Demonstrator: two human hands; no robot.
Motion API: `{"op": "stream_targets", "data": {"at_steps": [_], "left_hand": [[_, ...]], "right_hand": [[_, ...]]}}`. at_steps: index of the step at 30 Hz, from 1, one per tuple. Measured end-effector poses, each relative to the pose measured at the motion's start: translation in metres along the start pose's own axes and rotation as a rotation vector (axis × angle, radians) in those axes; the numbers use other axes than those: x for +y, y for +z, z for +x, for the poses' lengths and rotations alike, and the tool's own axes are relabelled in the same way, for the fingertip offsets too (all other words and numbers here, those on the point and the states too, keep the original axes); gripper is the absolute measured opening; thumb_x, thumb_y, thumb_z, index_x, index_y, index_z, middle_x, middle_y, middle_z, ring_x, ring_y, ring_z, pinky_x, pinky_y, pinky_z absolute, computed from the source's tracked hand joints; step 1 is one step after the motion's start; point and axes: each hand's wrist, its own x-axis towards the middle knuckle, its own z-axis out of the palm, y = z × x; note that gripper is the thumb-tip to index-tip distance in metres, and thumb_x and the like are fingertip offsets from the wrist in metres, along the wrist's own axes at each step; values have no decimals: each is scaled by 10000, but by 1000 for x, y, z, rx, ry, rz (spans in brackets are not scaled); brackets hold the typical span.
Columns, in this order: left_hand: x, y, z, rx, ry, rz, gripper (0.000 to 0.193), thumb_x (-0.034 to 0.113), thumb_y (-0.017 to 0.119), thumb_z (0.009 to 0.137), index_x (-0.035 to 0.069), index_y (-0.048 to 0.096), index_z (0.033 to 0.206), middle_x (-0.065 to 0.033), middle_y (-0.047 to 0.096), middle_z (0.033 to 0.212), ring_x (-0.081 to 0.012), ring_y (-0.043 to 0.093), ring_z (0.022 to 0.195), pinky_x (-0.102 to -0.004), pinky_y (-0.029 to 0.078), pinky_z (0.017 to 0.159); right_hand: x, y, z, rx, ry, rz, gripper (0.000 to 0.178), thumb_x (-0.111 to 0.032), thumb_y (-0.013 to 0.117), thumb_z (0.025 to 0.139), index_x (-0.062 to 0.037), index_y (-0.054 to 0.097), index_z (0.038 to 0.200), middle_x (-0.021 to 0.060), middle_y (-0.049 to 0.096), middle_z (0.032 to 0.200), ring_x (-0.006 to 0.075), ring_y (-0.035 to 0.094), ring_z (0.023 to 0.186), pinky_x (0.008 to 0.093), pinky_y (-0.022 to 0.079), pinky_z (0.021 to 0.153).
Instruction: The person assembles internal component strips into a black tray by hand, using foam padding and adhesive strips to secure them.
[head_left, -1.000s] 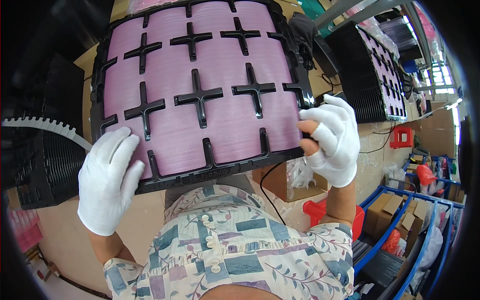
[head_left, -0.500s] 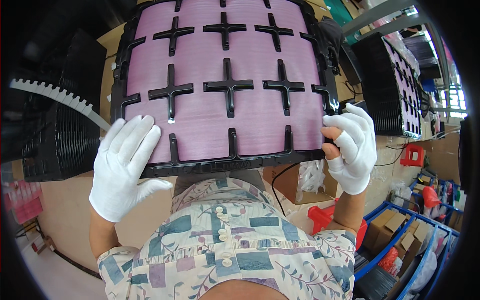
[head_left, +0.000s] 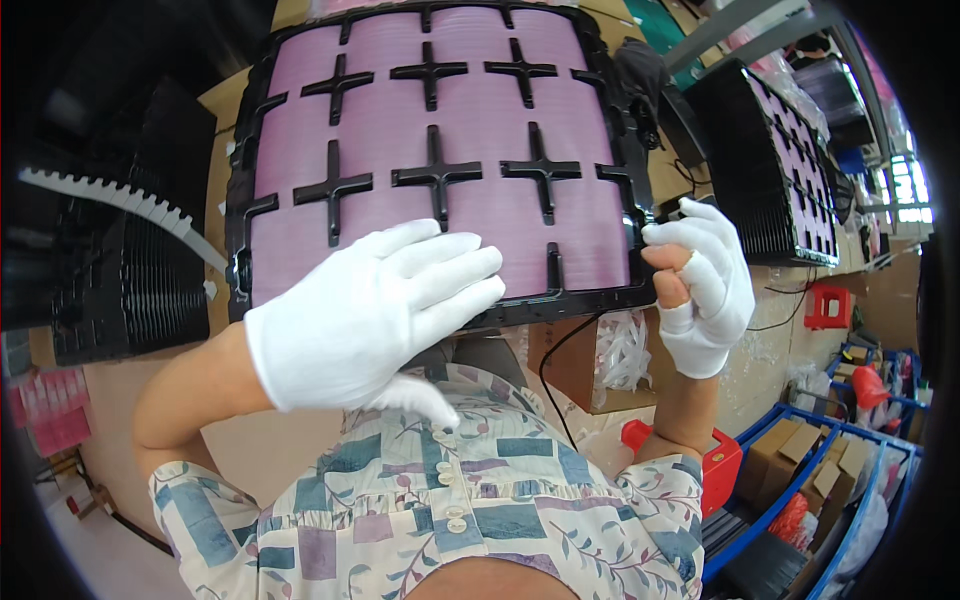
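Observation:
A black plastic tray [head_left: 440, 178] with raised cross-shaped dividers lies in front of me. Pink-purple sheets or film pieces [head_left: 475, 110] fill its compartments. My left hand [head_left: 370, 310], in a white glove, lies palm down across the front left of the tray with its fingers stretched out, covering part of the front rim. Beside the tray's front right corner is my right hand [head_left: 705, 285], gloved too, with the thumb and one fingertip bare. Its fingers are bent and drawn together close to the rim; whatever they may pinch is too small to make out.
Stacks of black trays stand at left [head_left: 135, 230] and right [head_left: 770, 165]. A pale toothed strip [head_left: 125, 195] reaches toward the tray's left side. Below the front edge is a cardboard box [head_left: 575, 365] with white scraps. Blue racks [head_left: 800, 415] and a red stool [head_left: 828, 306] are at right.
My left hand has moved right from the tray's front left corner to over its front middle. The tray appears shifted slightly left. My right hand stays near the right corner.

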Motion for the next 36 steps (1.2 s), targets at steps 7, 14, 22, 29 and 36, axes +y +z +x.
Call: {"op": "stream_targets", "data": {"at_steps": [7,14,22,29,36], "left_hand": [[-16,13,37,-40,85,-42,950,642,617,712,-60,428,1323,-233,420,1395,-412,440,1262,-516,348,1067],[-14,22,51,39,67,-52,935,644,621,715,-49,440,1315,-228,407,1407,-431,416,1276,-512,338,1074],[-14,22,81,30,138,130,879,683,506,779,-39,492,1281,-220,522,1308,-353,502,1228,-499,329,1079],[-19,26,119,5,143,-111,783,567,630,781,-57,506,1237,-228,535,1215,-385,535,1100,-451,402,987],[-23,1,72,157,34,-80,619,514,623,821,-10,540,1141,-192,562,1167,-399,544,1076,-449,446,939]], "right_hand": [[12,-11,-30,14,84,2,83,-70,709,728,-31,667,789,86,670,872,260,614,796,451,488,889],[20,-7,-33,27,84,45,77,-59,708,728,-33,671,790,83,670,861,260,616,788,451,489,888],[26,-2,-34,48,55,68,112,-45,722,698,-47,668,795,74,661,854,265,617,788,452,490,877],[23,2,-24,-45,26,-25,214,-169,734,740,-61,655,908,67,653,968,276,596,915,477,441,943],[24,-1,-6,-191,-66,-196,472,-513,549,884,-57,649,959,83,657,976,299,594,990,498,380,1005]]}}
